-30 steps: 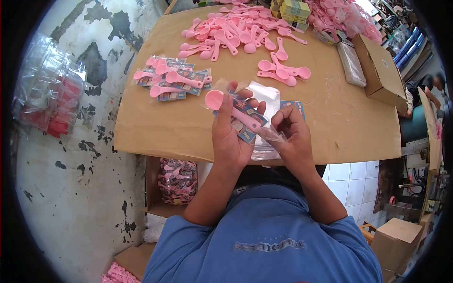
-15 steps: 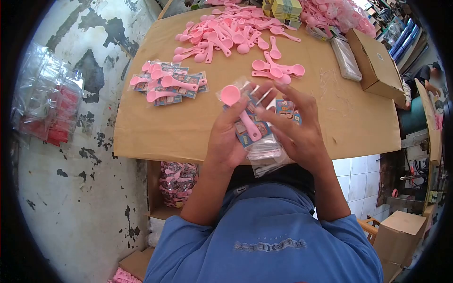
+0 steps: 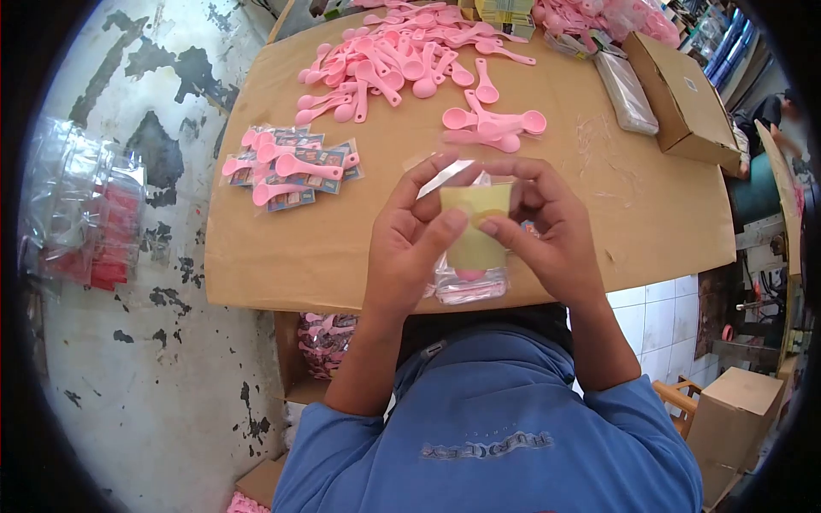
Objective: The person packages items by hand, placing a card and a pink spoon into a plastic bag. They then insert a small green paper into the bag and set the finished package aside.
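In front of my body, both hands pinch a clear plastic bag with a pale yellow card [image 3: 476, 244] showing in it. My left hand [image 3: 406, 235] grips its left edge, thumb on top. My right hand [image 3: 552, 227] holds the right edge, thumb pressed on the card near its middle. The fingertips behind the card are hidden. A bit of pink shows under the card's lower edge. Below lies a stack of clear plastic bags [image 3: 472, 288] at the table's front edge. Bagged pink measuring spoons [image 3: 308, 166] with printed cards are piled to the left.
A large heap of loose pink spoons [image 3: 402, 56] covers the table's back, with several more [image 3: 496, 126] just beyond my hands. A cardboard box [image 3: 684, 103] and a pack of clear bags [image 3: 627, 94] stand at right. Yellow card bundles [image 3: 509, 13] sit at the back. Another person's arm [image 3: 742, 150] shows far right.
The bag has turned from its blue printed side with the pink spoon to its yellow side. My right hand has closed on its right edge, and my left hand has shifted its grip.
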`<move>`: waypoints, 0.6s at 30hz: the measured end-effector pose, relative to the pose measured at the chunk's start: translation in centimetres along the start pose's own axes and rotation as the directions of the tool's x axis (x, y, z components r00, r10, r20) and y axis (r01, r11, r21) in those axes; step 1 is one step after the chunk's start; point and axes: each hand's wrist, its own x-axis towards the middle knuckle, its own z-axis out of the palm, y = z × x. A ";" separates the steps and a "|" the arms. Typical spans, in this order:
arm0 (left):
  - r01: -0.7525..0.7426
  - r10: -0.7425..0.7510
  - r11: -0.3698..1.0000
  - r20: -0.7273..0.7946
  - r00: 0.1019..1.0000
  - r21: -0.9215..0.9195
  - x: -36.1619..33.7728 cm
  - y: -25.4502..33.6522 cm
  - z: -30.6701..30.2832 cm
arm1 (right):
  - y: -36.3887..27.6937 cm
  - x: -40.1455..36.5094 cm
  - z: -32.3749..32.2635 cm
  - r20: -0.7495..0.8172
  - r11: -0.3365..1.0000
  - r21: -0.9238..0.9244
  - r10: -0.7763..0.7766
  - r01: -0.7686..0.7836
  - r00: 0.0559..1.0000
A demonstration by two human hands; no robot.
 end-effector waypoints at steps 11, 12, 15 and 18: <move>-0.055 0.170 0.905 -0.240 0.956 0.422 -0.5 -1.1 1.3 | 0.2 2.9 0.0 -0.027 0.604 -0.668 -0.603 0.434 0.797; -0.066 0.186 0.882 -0.217 0.958 0.467 -0.6 -1.3 1.3 | 0.1 3.2 0.3 0.005 0.543 -0.701 -0.645 0.462 0.764; -0.054 0.190 0.814 -0.177 0.966 0.578 -0.9 -1.4 1.2 | -0.1 3.8 1.0 0.025 0.463 -0.757 -0.685 0.462 0.728; -0.105 0.230 0.682 -0.075 0.970 0.724 -0.9 -0.7 1.2 | 0.1 3.9 1.0 0.048 0.404 -0.788 -0.711 0.464 0.701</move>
